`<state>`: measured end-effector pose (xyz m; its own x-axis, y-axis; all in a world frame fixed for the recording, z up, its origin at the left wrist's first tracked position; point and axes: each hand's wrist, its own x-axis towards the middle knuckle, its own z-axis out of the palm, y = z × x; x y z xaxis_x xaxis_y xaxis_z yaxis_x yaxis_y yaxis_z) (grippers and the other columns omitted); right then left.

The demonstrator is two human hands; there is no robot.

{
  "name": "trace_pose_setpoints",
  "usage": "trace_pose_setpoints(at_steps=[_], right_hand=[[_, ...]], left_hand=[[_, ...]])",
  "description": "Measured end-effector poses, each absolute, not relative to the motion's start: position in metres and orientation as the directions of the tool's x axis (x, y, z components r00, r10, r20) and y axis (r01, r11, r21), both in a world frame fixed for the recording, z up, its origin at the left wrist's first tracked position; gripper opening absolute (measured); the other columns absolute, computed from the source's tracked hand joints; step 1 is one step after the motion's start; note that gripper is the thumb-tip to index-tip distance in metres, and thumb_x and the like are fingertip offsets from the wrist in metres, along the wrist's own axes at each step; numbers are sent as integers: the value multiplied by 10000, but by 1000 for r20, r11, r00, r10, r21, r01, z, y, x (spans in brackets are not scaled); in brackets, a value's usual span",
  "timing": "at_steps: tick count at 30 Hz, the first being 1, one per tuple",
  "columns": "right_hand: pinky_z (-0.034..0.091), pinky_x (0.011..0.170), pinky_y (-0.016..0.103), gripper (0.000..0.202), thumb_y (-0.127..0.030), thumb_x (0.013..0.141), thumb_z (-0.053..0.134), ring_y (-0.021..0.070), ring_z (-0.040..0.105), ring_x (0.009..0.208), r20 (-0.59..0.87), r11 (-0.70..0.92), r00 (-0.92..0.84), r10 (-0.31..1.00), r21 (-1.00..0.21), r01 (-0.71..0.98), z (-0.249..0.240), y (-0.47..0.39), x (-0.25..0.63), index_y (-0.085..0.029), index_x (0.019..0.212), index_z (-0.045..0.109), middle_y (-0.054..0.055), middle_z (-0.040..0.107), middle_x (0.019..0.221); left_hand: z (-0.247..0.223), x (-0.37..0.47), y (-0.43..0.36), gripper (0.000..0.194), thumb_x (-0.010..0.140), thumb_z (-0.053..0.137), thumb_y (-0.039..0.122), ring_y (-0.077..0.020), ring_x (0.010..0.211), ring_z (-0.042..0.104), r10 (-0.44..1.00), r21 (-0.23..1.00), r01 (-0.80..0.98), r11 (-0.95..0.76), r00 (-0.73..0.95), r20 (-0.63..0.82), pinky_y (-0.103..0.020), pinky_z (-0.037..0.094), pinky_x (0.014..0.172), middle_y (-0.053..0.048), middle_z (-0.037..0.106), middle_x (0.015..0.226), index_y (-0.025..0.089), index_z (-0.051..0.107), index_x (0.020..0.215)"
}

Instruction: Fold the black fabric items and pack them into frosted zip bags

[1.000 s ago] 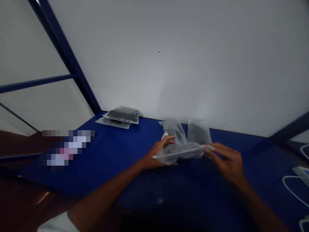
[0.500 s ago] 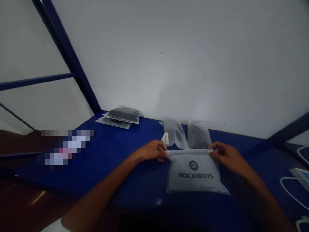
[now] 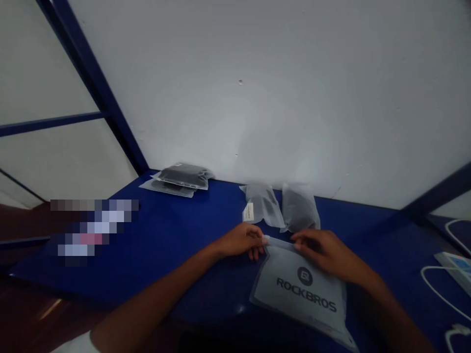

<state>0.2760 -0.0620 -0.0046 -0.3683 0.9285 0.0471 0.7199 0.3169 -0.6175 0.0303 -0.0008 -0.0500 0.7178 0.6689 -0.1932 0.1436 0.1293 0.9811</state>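
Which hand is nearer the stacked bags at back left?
Left. The left hand is right of the stacked bags and closer to the camera, pinching the ROCKBROS bag's corner; the right hand is farther right, gripping its top edge.

Left hand [image 3: 243, 241] pinching bag [image 3: 294, 280] at top left corner, fingers [image 3: 250, 254] curling. Right hand [image 3: 326, 252] pinching bag's top edge. Arms [image 3: 158, 299] slanting on both sides of bag.

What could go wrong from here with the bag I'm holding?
The frosted white rectangular plastic bag might slip, since the left hand pinches only its top corner. The right hand, at the bag's top edge, could nudge the dark-filled translucent plastic pouch just behind it.
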Motion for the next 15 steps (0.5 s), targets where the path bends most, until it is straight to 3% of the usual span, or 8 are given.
trace_pose_setpoints(at_steps=[3, 9, 15], right_hand=[[505, 658, 301, 239, -367, 888, 552, 197, 658, 795, 97, 341, -373, 923, -658, 671, -8, -67, 251, -242, 1039, 688, 56, 721, 940], [442, 603, 264, 206, -349, 881, 571, 149, 595, 657, 134, 325, -348, 928, -747, 581, -14, -65, 237, -212, 788, 693, 11, 677, 729], [442, 623, 266, 194, -381, 868, 599, 145, 585, 684, 215, 374, -340, 915, -767, 521, -18, -66, 233, -216, 845, 699, 15, 664, 766]], left_hand=[[-49, 34, -7, 391, 809, 610, 513, -86, 476, 564, 628, 987, 141, 75, 762, -157, -205, 444, 481, 5, 620, 610, 132, 566, 729], [-43, 38, -20, 355, 899, 503, 451, -71, 506, 520, 681, 975, 183, -126, 730, -49, -182, 409, 510, 15, 571, 621, 139, 580, 751], [-33, 41, -27, 337, 934, 464, 346, -83, 569, 501, 686, 880, 219, -422, 711, 152, -197, 371, 572, 20, 544, 617, 141, 573, 690]])
